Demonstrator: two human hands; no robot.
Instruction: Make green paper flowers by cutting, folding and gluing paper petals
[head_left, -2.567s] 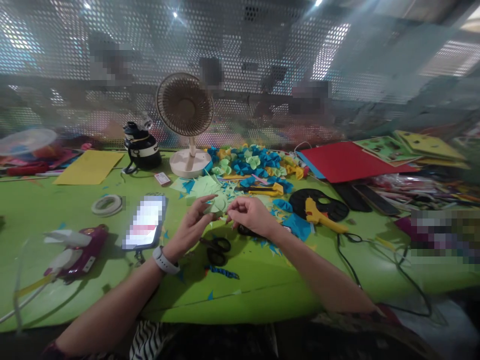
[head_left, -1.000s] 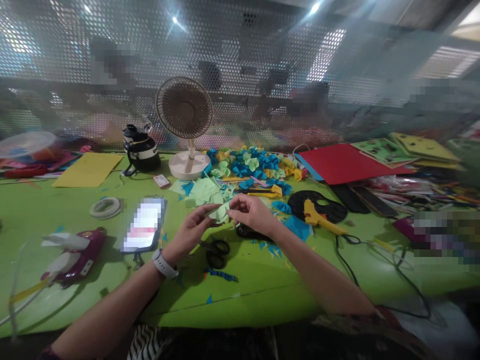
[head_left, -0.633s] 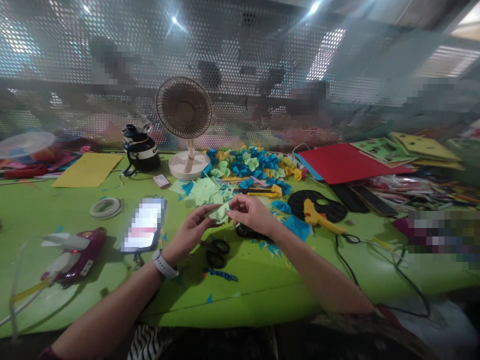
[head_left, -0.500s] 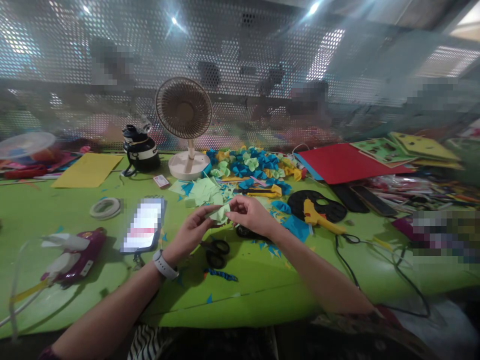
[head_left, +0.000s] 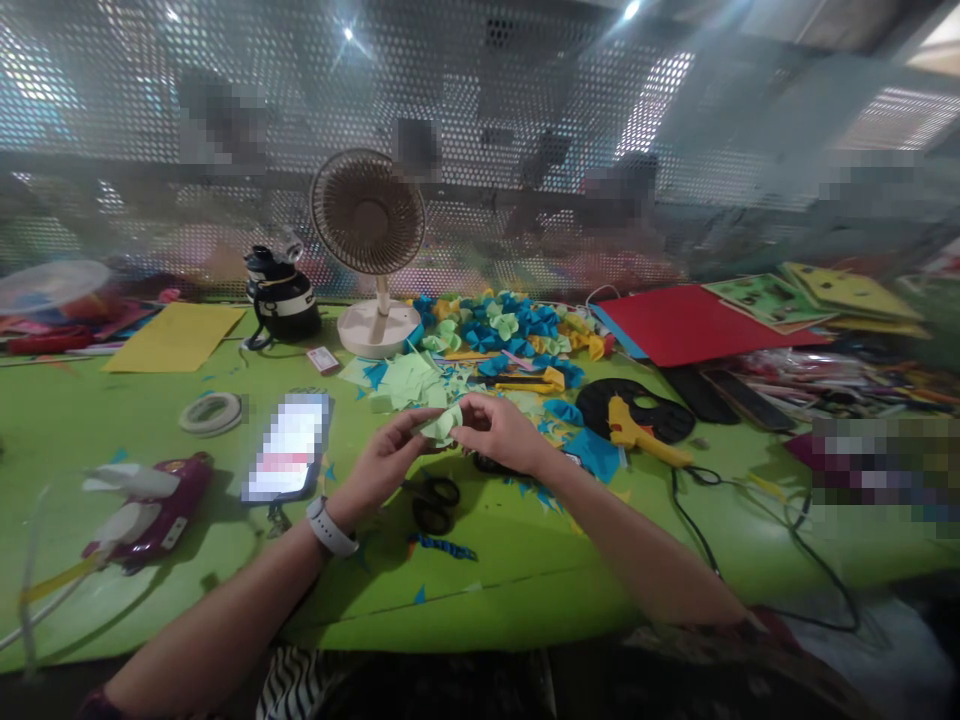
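Between my two hands is a small light green folded paper piece (head_left: 441,426). My left hand (head_left: 388,455) pinches its left side, and my right hand (head_left: 499,430) grips its right side with thumb and fingers. Just below them lie black-handled scissors (head_left: 435,503), partly hidden by my left hand. A dark object under my right hand is mostly covered. Beyond my fingers sits a pile of light green paper pieces (head_left: 411,382). Behind that is a heap of blue, green and yellow paper flowers (head_left: 502,325). A yellow-handled cutter (head_left: 529,381) lies in front of the heap.
A fan (head_left: 369,215) and a black jug (head_left: 283,300) stand at the back. A phone (head_left: 289,450), a tape roll (head_left: 211,413) and a purple power strip (head_left: 169,510) lie left. Right are a yellow glue gun (head_left: 637,437) with its cord and red sheets (head_left: 697,325).
Both hands stay in nearly the same place, still holding the green paper. The paper seems turned slightly between the fingers. Nothing else on the table has visibly moved.
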